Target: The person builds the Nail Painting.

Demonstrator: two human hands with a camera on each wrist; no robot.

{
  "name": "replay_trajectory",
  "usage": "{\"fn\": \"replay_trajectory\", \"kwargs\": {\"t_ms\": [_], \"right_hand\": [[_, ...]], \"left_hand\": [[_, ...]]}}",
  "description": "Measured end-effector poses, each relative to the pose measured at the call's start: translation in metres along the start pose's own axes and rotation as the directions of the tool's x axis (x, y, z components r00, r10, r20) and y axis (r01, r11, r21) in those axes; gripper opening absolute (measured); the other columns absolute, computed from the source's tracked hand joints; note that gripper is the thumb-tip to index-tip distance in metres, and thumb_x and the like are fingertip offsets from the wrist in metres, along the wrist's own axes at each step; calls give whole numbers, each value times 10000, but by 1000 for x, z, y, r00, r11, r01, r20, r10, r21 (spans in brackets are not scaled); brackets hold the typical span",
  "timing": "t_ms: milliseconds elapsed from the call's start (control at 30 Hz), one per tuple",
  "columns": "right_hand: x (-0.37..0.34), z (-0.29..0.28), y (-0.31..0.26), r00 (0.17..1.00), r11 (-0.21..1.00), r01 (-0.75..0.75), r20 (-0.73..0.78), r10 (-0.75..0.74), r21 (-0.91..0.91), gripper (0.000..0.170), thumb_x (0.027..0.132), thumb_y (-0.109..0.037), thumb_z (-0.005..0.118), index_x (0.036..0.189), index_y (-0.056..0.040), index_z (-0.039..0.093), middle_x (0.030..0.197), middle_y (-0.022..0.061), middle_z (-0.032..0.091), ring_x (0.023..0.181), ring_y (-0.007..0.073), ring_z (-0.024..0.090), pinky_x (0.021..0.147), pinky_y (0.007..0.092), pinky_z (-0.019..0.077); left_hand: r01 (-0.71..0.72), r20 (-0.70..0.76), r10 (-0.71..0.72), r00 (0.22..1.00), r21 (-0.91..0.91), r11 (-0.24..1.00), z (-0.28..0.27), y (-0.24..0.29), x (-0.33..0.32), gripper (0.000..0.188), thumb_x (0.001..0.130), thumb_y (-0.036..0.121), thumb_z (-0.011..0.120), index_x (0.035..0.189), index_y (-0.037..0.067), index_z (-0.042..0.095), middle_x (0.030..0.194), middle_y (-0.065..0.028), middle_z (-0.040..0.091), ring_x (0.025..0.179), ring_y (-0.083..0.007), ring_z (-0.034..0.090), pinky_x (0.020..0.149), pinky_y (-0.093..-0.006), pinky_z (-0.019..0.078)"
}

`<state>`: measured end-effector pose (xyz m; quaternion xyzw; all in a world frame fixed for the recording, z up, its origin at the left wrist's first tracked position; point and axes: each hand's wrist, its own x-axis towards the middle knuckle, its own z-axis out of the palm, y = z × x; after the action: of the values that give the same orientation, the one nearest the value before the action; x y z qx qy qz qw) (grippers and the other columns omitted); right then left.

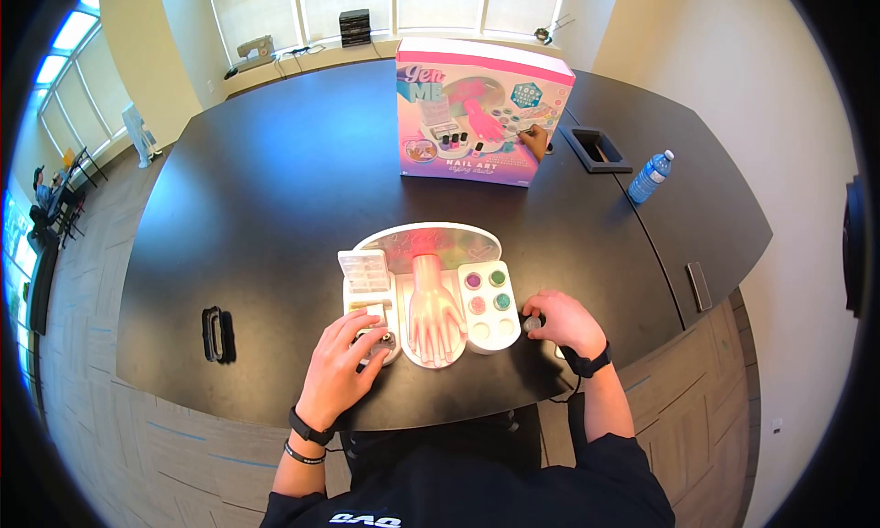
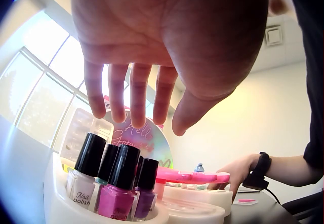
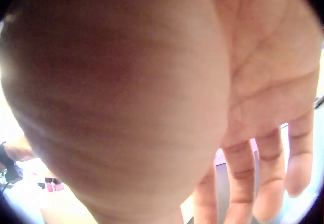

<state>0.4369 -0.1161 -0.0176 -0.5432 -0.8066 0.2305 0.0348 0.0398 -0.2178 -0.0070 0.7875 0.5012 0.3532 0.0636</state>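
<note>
A white nail art stand with a curved shiny back panel [image 1: 408, 244] holds a pink plastic hand [image 1: 434, 313]. My left hand [image 1: 339, 368] hovers, fingers relaxed, over its left side. Below that palm, the left wrist view has black-capped nail polish bottles, among them a white one [image 2: 81, 188], a pink one [image 2: 117, 198] and a purple one [image 2: 145, 198]. Several glitter pots [image 1: 477, 304] sit in the right-hand tray [image 1: 495, 347], whose two front wells are bare. Just right of this tray, my right hand [image 1: 566, 324] pinches a small silvery round pot [image 1: 532, 324] at its fingertips.
Behind the stand rises a large nail art box [image 1: 477, 115]. A water bottle [image 1: 651, 177] and a framed table recess [image 1: 596, 149] are at the back right. A phone-like slab [image 1: 698, 287] lies near the right edge, a black oblong object [image 1: 214, 334] at the left.
</note>
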Motion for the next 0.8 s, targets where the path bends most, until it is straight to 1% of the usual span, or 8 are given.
{"fn": "replay_trajectory", "kwargs": {"t_ms": [133,233,400,433,500,600,733,800], "right_hand": [[-2,-2,-2,1000,1000,-14,3,14,-2,389,753,-144,896,1111,-88,755,1033,91,732,1051,331,690,910,448,564],[-4,-4,-4,998,999,-31,-49,32,22,369,772,-143,876,1110,-91,741,1033,91,732,1050,336,688,911,447,562],[-10,-9,-17,963,999,-28,-266,31,17,318,832,-176,839,1105,-92,702,1042,97,724,1046,342,682,910,458,550],[-11,-12,-23,963,999,-28,-266,32,17,318,832,-176,839,1105,-92,702,1042,97,724,1046,342,682,910,458,550],[-14,-19,-36,948,1000,25,-316,-23,2,249,882,-173,815,1084,-88,696,1082,94,722,1058,332,681,909,450,568],[-14,-20,-49,943,994,91,-327,-64,68,242,891,-201,833,1063,-89,703,1055,90,720,1045,321,680,908,444,569],[-9,-16,-53,939,983,176,-308,-150,57,255,888,-224,853,1061,-96,716,1053,79,729,1049,311,685,903,438,574],[-6,-10,-53,914,957,283,-321,-250,60,265,867,-208,885,1075,-108,756,1038,93,728,941,299,684,845,418,574]], "left_hand": [[-1,-2,1,1000,4,1000,1,0,0,342,844,59,861,1171,47,763,1313,-117,729,1301,-372,657,1092,-481,548],[3,-4,-3,1000,-5,1000,1,1,-1,341,843,57,860,1169,45,763,1312,-117,729,1299,-372,658,1089,-481,550],[-7,0,7,1000,8,1000,0,0,-1,314,882,101,845,1178,65,747,1305,-101,720,1304,-354,653,1081,-479,540],[-7,0,8,1000,7,1000,0,0,-1,312,882,101,844,1176,65,748,1304,-101,721,1306,-354,653,1082,-479,540],[-8,0,8,1000,8,1000,1,0,0,309,882,100,844,1173,65,749,1305,-101,720,1308,-354,652,1083,-479,539],[-7,0,7,1000,11,1000,1,0,0,302,882,99,843,1168,65,752,1306,-100,720,1312,-353,650,1085,-479,538],[-6,0,6,1000,7,1000,1,1,0,300,882,98,842,1166,64,752,1307,-100,720,1314,-352,649,1088,-479,536],[-4,-1,4,1000,5,1000,0,1,0,322,862,78,850,1170,58,760,1310,-108,724,1305,-363,653,1090,-480,542]]}}
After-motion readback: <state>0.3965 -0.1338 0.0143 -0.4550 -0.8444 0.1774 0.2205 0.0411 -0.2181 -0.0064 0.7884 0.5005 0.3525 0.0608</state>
